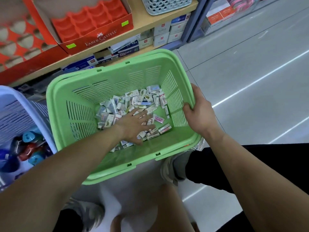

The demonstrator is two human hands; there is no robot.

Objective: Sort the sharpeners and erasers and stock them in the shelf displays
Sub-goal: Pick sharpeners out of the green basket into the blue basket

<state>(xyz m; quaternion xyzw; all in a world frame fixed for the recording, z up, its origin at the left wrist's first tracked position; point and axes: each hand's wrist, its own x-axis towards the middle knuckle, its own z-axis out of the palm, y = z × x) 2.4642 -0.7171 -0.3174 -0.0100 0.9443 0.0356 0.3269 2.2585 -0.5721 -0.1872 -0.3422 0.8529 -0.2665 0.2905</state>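
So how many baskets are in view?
3: the green basket holding erasers, a lilac basket at left holding sharpeners, a pale mesh basket on the shelf above. More may lie off-frame.

The basket (80, 114) walls enclose the erasers (115, 106); open above.

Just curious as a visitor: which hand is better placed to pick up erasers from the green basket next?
Likely the left. The left hand lies spread on the erasers inside the green basket, while the right hand grips the basket's rim, seemingly steadying it.
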